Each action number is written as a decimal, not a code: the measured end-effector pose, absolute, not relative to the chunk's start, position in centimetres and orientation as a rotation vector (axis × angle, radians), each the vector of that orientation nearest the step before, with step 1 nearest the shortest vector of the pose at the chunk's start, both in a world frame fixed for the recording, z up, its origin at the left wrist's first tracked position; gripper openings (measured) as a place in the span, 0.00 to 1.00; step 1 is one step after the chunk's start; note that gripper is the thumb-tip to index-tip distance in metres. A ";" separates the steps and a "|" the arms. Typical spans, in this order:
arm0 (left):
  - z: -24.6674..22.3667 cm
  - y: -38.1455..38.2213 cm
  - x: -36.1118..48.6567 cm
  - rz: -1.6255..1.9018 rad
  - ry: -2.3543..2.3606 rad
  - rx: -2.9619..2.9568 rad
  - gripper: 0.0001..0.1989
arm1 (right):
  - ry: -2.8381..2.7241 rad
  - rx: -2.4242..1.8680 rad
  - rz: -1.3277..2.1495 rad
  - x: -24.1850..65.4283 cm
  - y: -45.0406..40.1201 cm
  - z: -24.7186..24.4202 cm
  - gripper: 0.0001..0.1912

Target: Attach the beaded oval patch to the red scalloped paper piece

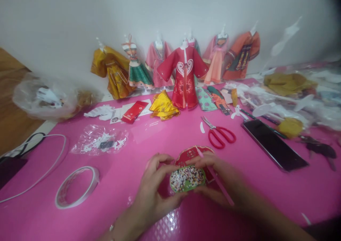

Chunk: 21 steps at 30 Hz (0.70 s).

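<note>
While we look down at the pink tabletop, our two hands meet near the middle of its front edge. Our left hand grips the left side of a small green-rimmed oval piece covered in speckled multicoloured dots, thumb below and fingers curled over its top. Our right hand pinches the piece's right side and also holds a thin pink stick that runs slantwise across its fingers towards the front right. Just behind the speckled piece, touching it, lies a red patterned paper garment piece, partly hidden by our fingers.

Behind our hands, towards the right, red-handled scissors lie flat with blades shut, and a black smartphone lies face up just beside them, nearer the right edge. Near the front left corner sits a roll of clear tape, with a white cable curving along the left edge. A clear plastic bag of white paper cutouts lies behind the tape. Further back lie a red packet and a folded yellow paper garment. Along the back edge, against the white wall, stands a row of paper-dressed doll figures; the red robe with a white heart-shaped collar stands in front of the others, at the middle. The right side holds blurred plastic wrapping and white pieces that we cannot make out.
</note>
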State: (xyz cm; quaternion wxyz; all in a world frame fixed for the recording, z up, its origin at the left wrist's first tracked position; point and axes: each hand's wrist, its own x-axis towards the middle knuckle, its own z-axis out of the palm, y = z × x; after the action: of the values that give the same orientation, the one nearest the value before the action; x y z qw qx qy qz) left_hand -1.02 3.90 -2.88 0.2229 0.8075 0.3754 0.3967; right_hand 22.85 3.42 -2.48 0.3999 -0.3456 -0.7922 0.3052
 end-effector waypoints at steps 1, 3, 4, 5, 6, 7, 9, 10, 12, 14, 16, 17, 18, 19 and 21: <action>-3.0 3.9 -1.0 1.100 1.038 2.222 0.19 | -2.009 -0.872 0.767 22.9 3.4 -2.4 0.26; -3.1 3.8 -1.0 1.111 1.030 2.211 0.19 | -2.005 -0.847 0.764 22.9 3.4 -2.2 0.27; -3.2 3.8 -1.0 1.117 1.028 2.206 0.19 | -1.990 -0.832 0.768 22.9 3.3 -2.1 0.26; -3.3 3.7 -1.0 1.121 1.029 2.201 0.19 | -1.961 -0.822 0.777 23.0 3.3 -2.0 0.24; -3.4 3.7 -1.0 1.120 1.032 2.200 0.19 | -1.915 -0.815 0.784 23.0 3.3 -1.9 0.22; -3.4 3.7 -1.0 1.115 1.036 2.202 0.19 | -1.859 -0.808 0.787 23.0 3.2 -1.9 0.19; -3.6 3.7 -1.0 1.111 1.043 2.214 0.20 | -1.749 -0.814 0.772 23.2 3.1 -2.0 0.17; -3.6 3.8 -1.0 1.103 1.041 2.224 0.20 | -1.716 -0.819 0.763 23.2 3.0 -2.0 0.17; -3.6 3.8 -1.0 1.085 1.036 2.250 0.21 | -1.711 -0.808 0.770 23.3 3.0 -2.2 0.17; -3.5 3.8 -0.9 1.061 1.037 2.276 0.21 | -1.747 -0.763 0.794 23.3 3.0 -2.2 0.16; -3.4 3.9 -0.9 1.046 1.043 2.304 0.22 | -1.779 -0.732 0.808 23.2 3.2 -2.3 0.15; -3.4 3.9 -0.8 1.043 1.047 2.313 0.22 | -1.785 -0.730 0.812 23.1 3.3 -2.3 0.15; -3.3 3.8 -0.8 1.037 1.051 2.320 0.23 | -1.788 -0.725 0.813 23.0 3.4 -2.3 0.15; -3.3 3.8 -0.7 1.027 1.057 2.323 0.23 | -1.797 -0.718 0.818 22.9 3.5 -2.2 0.15; -3.1 3.8 -0.6 0.995 1.070 2.323 0.23 | -1.840 -0.707 0.824 22.8 3.5 -2.0 0.15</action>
State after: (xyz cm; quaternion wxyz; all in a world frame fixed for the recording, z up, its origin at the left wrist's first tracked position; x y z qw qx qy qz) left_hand -0.63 3.79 -3.12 0.1974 0.8298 0.3821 0.3556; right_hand 22.78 3.54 -1.98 0.4816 -0.2899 -0.7547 0.3382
